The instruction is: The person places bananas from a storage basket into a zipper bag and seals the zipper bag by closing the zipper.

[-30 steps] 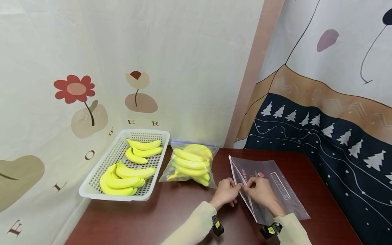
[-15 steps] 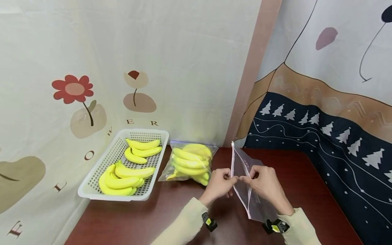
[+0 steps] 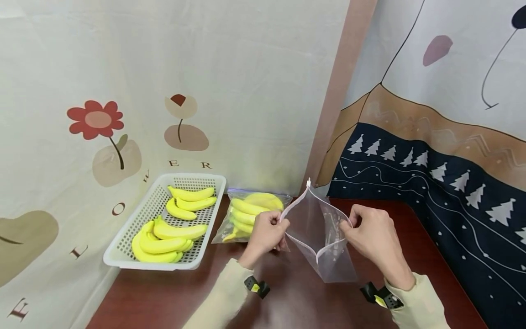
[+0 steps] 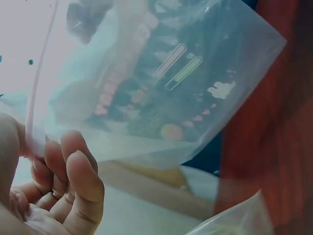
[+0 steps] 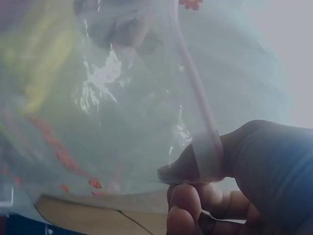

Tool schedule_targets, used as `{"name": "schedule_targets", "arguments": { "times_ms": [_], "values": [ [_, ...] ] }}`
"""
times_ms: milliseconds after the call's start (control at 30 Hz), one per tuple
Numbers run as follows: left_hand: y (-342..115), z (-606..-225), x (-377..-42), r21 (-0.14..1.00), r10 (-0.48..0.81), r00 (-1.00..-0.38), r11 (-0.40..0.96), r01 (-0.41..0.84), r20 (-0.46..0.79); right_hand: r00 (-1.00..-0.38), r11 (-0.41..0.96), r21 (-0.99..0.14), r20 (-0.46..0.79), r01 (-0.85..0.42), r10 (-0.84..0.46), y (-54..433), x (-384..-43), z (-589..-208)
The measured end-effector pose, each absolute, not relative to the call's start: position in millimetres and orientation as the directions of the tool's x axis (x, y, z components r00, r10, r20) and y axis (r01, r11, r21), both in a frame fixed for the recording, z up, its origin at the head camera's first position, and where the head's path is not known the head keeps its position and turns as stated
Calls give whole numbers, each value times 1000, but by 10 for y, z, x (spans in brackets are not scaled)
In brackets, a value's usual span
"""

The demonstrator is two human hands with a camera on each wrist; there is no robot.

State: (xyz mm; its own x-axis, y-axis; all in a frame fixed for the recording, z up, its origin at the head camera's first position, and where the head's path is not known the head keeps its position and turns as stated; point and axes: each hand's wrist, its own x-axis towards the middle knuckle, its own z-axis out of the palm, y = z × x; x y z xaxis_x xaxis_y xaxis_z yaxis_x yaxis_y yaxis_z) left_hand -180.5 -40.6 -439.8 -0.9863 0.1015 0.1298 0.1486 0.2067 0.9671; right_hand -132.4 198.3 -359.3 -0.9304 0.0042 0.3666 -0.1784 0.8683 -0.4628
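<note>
A clear zip bag [image 3: 306, 217] hangs between both hands, its mouth spread wide and facing up. My left hand [image 3: 265, 233] pinches the left rim of the mouth between thumb and fingers. On the opposite rim, my right hand [image 3: 374, 235] grips the bag's edge the same way. Red print shows through the plastic [image 4: 146, 88] in the left wrist view. The right wrist view has the thumb inside the rim [image 5: 195, 83] and fingertips outside. Behind my left hand lies a second zip bag [image 3: 223, 228] filled with bananas [image 3: 250, 208], partly hidden by that hand.
A white perforated basket [image 3: 115, 249] stands at the left of the dark red table [image 3: 164, 297], holding several bananas [image 3: 164, 244] in two groups. Printed cloth [image 3: 255, 91] hangs close behind the table and along its right side [image 3: 452, 214].
The bag has been lifted off the table. My hands, close together at its rim before, have moved apart left and right, and the mouth has opened wide.
</note>
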Motion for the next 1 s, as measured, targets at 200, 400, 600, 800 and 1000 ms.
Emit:
{"name": "schedule_targets", "arguments": {
  "times_ms": [200, 400, 600, 800, 1000],
  "values": [
    [-642, -4258, -1820, 949, 40, -987, 273, 159, 154, -933, 881, -436, 360, -183, -16, 2009, -1288, -3503],
    [-877, -4210, -1874, 889, 29, -981, 420, 184, 190, -950, 887, -424, 309, -183, -48, 1936, -1198, -3379],
    [-979, -4152, -1853, 902, 82, -985, 396, 173, 153, -953, 888, -396, 276, -233, -127, 1839, -1166, -3334],
    [-951, -4081, -1814, 939, 183, -965, 252, 232, 189, -940, 818, -485, 284, -309, -187, 1784, -1312, -3464],
    [-889, -4024, -1776, 932, 258, -943, 238, 274, 211, -942, 818, -485, 272, -308, -194, 1711, -1414, -3561]
  ]
}}
